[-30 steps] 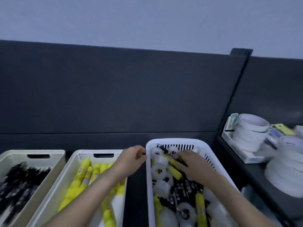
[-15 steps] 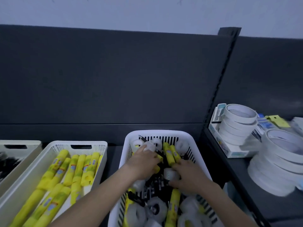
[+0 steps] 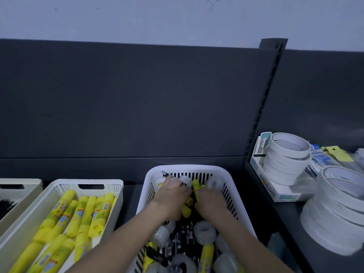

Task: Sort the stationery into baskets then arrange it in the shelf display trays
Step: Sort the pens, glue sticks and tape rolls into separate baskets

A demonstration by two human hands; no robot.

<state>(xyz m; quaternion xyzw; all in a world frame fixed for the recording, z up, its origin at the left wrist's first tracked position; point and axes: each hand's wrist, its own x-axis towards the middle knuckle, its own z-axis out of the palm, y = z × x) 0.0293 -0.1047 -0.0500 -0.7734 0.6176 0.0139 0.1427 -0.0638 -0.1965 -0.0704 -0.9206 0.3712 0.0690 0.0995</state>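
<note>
A white slotted basket [image 3: 188,168] in the middle holds mixed stationery: yellow glue sticks [image 3: 205,255], clear tape rolls [image 3: 204,231] and black clips [image 3: 184,236]. Both my hands are inside its far half. My left hand [image 3: 171,197] is curled over yellow glue sticks whose ends [image 3: 186,210] stick out under its palm. My right hand [image 3: 211,203] lies beside it, fingers curled down, gripping an upright yellow glue stick [image 3: 196,186]. The fingertips of both hands are hidden.
To the left, a cream basket [image 3: 84,182] is filled with yellow glue sticks [image 3: 82,215]. A second cream basket [image 3: 21,182] with black items sits at the far left edge. On the right shelf stand stacks of white tape rolls [image 3: 285,156] [image 3: 338,209] and a small box [image 3: 275,191].
My left hand has moved from over the glue stick basket into the white mixed basket. Both hands have shifted toward its far end, and the right hand left a tape roll.
</note>
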